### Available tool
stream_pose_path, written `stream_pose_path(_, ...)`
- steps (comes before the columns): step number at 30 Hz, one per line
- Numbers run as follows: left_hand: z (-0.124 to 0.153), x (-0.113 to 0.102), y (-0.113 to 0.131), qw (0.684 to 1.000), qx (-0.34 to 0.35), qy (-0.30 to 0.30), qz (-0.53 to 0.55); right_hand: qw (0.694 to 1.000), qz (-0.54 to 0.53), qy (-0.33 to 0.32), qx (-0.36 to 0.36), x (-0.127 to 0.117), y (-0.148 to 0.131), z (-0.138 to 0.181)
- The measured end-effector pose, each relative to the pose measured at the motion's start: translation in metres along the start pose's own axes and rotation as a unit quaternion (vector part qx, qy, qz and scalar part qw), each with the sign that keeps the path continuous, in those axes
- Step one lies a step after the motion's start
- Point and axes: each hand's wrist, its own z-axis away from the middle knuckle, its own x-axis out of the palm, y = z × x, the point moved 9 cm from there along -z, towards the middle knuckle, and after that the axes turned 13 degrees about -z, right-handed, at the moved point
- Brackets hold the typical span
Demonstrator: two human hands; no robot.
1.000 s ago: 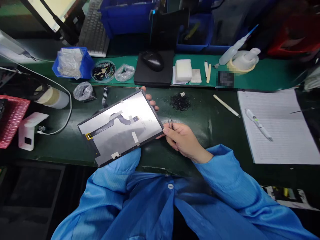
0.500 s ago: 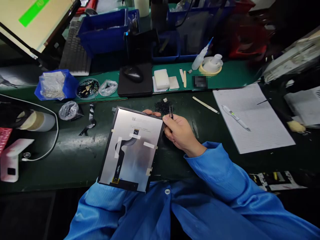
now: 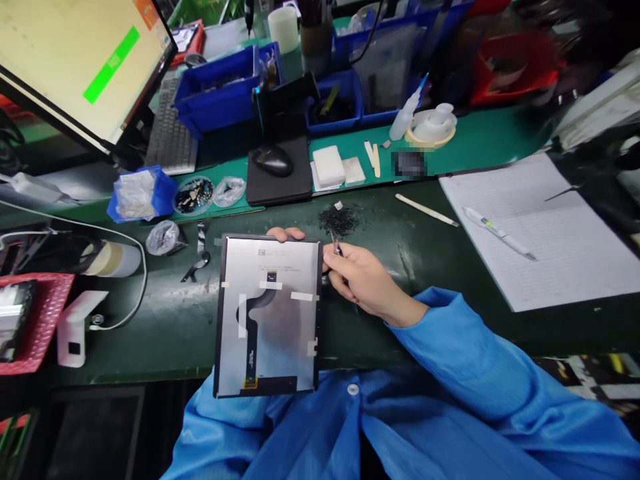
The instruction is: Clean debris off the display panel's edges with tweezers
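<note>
A silver tablet display panel (image 3: 280, 293) with a black flex cable taped on its back stands upright in portrait over the dark green bench edge. My left hand (image 3: 285, 234) is behind it; only fingertips show, curled over its top edge. My right hand (image 3: 357, 277) is closed in a pinch on thin tweezers (image 3: 336, 245) at the panel's upper right edge. A heap of small black scraps (image 3: 340, 219) lies just beyond the tweezers.
A lined notepad (image 3: 540, 227) with a pen (image 3: 497, 232) lies at right. A white stick (image 3: 426, 210), a mouse (image 3: 271, 160) on a black pad, blue bins (image 3: 220, 93), a monitor (image 3: 75, 60), a tape roll (image 3: 113, 259) and a red tray (image 3: 35, 320) surround the bench.
The panel has turned from lying tilted in landscape to upright portrait in front of me. My right hand with the tweezers stayed at its right edge. The view has risen toward the monitor.
</note>
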Motion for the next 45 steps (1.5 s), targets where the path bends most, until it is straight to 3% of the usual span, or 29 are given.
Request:
stream_pose_path(12,-0.027,-0.001,-0.011,0.999,0.019,-0.037,-0.031,0.999,-0.001,0.044,0.010,-0.006,-0.001,-0.001)
stream_pose_path(22,-0.011,0.002,-0.005,0.997,0.031,-0.061,-0.040,0.997,-0.014,0.070,0.027,-0.009,0.002,-0.001)
stream_pose_path(31,-0.030,-0.004,-0.022,0.997,0.017,-0.065,-0.043,0.992,-0.048,0.115,-0.020,-0.015,-0.003,-0.004)
stream_pose_path(38,-0.022,-0.003,-0.012,0.992,0.080,-0.096,-0.035,0.990,-0.081,0.117,0.007,-0.016,0.002,-0.002)
stream_pose_path(41,-0.022,-0.005,-0.007,0.990,0.105,-0.092,-0.032,0.991,-0.076,0.112,-0.013,-0.014,-0.002,-0.002)
stream_pose_path(45,-0.026,-0.004,-0.010,0.989,0.099,-0.103,-0.037,0.991,-0.080,0.104,-0.019,-0.012,-0.004,-0.003)
